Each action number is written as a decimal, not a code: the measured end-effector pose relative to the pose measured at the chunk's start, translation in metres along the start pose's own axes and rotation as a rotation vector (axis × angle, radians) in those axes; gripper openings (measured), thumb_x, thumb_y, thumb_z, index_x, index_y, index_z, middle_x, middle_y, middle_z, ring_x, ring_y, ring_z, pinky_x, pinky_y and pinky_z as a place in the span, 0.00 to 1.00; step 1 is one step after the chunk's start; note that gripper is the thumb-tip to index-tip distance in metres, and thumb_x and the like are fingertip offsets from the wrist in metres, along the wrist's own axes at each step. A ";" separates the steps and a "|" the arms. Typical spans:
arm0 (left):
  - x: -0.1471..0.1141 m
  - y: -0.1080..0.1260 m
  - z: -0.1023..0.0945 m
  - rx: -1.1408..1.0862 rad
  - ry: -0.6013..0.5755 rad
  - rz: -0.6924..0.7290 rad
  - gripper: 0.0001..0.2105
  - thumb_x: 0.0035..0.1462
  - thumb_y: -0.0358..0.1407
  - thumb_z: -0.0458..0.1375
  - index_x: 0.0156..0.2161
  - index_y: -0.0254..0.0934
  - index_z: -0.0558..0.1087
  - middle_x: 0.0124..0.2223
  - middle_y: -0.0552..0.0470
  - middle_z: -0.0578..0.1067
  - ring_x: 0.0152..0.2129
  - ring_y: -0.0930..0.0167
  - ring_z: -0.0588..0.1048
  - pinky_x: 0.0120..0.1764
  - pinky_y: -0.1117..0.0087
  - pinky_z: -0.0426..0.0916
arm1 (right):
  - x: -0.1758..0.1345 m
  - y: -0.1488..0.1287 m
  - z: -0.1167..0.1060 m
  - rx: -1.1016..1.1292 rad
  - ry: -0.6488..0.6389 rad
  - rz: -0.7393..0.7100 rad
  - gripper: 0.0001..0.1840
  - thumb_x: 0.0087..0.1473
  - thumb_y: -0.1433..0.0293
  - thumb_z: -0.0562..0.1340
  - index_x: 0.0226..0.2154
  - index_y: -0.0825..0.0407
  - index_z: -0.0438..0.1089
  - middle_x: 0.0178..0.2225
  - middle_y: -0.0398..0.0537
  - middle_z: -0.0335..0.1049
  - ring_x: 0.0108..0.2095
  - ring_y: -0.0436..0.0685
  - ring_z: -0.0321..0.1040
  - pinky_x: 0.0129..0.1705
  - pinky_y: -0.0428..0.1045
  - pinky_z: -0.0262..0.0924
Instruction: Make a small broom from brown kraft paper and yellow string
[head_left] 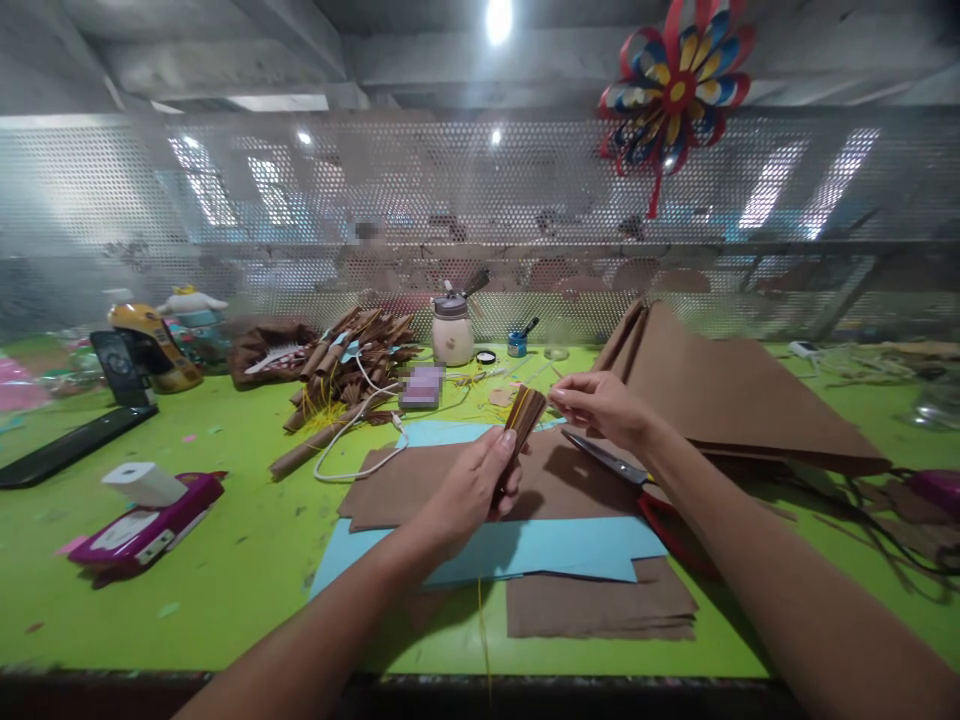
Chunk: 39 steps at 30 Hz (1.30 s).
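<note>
Pleated brown paper bundle [531,405], with a yellow thread [519,407] running along its side, is located above the middle of the work area, tilted with its upper end to the right. The left hand [484,478] grips the lower part of the bundle, thumb on the near face and fingers wrapped around it. The right hand [604,405] is positioned just beside the upper end, thumb and forefinger tips brought close together; whether they pinch anything cannot be determined. Below the hands, brown paper strips [420,483] overlap light blue paper sheets [480,552] on a bright green tabletop [247,600]. A stack of short brown paper pieces [600,607] lies nearest the front edge. Metal scissors with red handles [607,460] rest under the right forearm, blades pointing left and away. To the far left of the bundle is a heap of brown paper rolls with yellow threads [356,355]; a white cable [324,455] curves in front of it. A large brown paper sheet [739,390] occupies the right side.
</note>
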<state>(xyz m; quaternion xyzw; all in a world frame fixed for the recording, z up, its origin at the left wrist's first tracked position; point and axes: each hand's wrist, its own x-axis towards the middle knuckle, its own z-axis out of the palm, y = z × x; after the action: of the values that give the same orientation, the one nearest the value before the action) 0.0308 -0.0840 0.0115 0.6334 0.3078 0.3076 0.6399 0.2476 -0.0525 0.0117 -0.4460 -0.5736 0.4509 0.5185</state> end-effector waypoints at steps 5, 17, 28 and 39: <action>0.003 -0.003 0.000 -0.025 0.071 0.049 0.15 0.57 0.49 0.46 0.35 0.37 0.61 0.19 0.63 0.55 0.10 0.81 0.55 0.14 0.81 0.49 | -0.002 0.000 0.003 -0.082 -0.081 0.078 0.15 0.42 0.61 0.65 0.24 0.58 0.69 0.14 0.38 0.59 0.14 0.42 0.48 0.16 0.42 0.39; 0.007 -0.006 0.000 -0.019 0.168 0.127 0.14 0.58 0.48 0.45 0.33 0.37 0.60 0.17 0.64 0.52 0.10 0.80 0.51 0.14 0.79 0.50 | -0.007 -0.012 0.018 -0.648 0.070 -0.220 0.13 0.45 0.66 0.61 0.34 0.53 0.75 0.32 0.50 0.71 0.30 0.53 0.65 0.30 0.48 0.59; 0.010 -0.015 0.004 0.119 0.111 0.101 0.13 0.57 0.47 0.47 0.33 0.38 0.60 0.18 0.62 0.54 0.12 0.79 0.51 0.16 0.76 0.47 | -0.018 -0.026 0.038 -0.248 -0.020 -0.094 0.19 0.50 0.59 0.60 0.38 0.56 0.71 0.19 0.42 0.65 0.16 0.45 0.58 0.17 0.43 0.54; 0.009 -0.010 0.004 0.089 0.116 0.081 0.13 0.58 0.46 0.46 0.29 0.39 0.55 0.17 0.64 0.53 0.11 0.80 0.53 0.15 0.78 0.50 | -0.013 -0.017 0.034 -0.069 -0.148 -0.078 0.14 0.51 0.62 0.60 0.33 0.57 0.70 0.21 0.42 0.64 0.19 0.45 0.58 0.21 0.43 0.55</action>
<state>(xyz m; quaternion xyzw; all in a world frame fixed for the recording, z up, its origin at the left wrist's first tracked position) 0.0393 -0.0797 0.0015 0.6544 0.3318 0.3554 0.5792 0.2142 -0.0700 0.0237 -0.4062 -0.6426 0.4419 0.4762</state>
